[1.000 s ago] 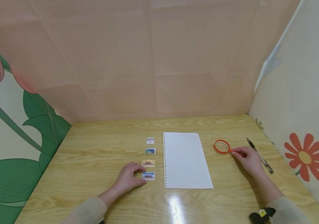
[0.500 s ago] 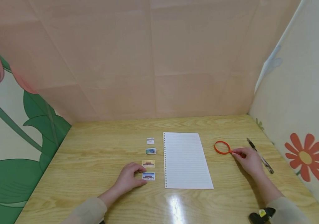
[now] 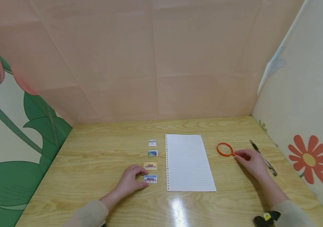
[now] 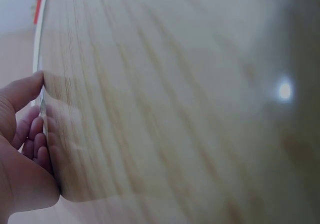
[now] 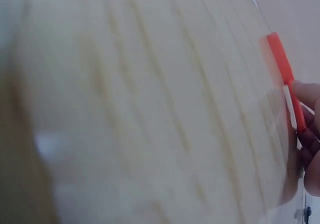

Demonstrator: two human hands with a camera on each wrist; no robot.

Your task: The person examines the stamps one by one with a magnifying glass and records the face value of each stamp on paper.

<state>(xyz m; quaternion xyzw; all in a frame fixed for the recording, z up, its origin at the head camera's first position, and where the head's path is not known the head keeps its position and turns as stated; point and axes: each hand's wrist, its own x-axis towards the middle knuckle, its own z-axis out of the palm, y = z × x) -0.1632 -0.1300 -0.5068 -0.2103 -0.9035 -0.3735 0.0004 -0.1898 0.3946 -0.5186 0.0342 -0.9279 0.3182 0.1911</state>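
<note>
Working across a wooden table (image 3: 102, 151), with a ruled sheet of paper (image 3: 189, 164) lying flat between 2 hands. Left of the sheet, 4 small picture cards in a column: a pale card (image 3: 152, 143) farthest off, then a blue-green card (image 3: 152, 153), a yellow card (image 3: 151, 164), and a building card (image 3: 151, 179) nearest. Left hand (image 3: 130, 179) at the left end of the building card: thumb at the near corner, forefinger by the far corner and the yellow card, well parted and relaxed, touching or almost so; nothing lifted. Other fingers loosely bent in the left wrist view. Right hand (image 3: 252, 161) pinching the handle of a red-rimmed magnifying glass (image 3: 232, 154) between thumb and fingers, ring pointing toward the paper but apart from it. Resting on the table or just above; cannot tell which. Just beside the right hand, on the outer side, lying aslant and untouched: a pen (image 3: 263, 158). No writing made out on the sheet. Step in hand, by judgement: likely steadying the nearest card, with the magnifying glass in hand for a closer look; not yet over any card. Next move, probably: calling for a firm pinch, the ring raised clear, a pass over the paper without dragging it, and a level stop above the building card. Worth a light left touch, lest so thin a card skid.
</note>
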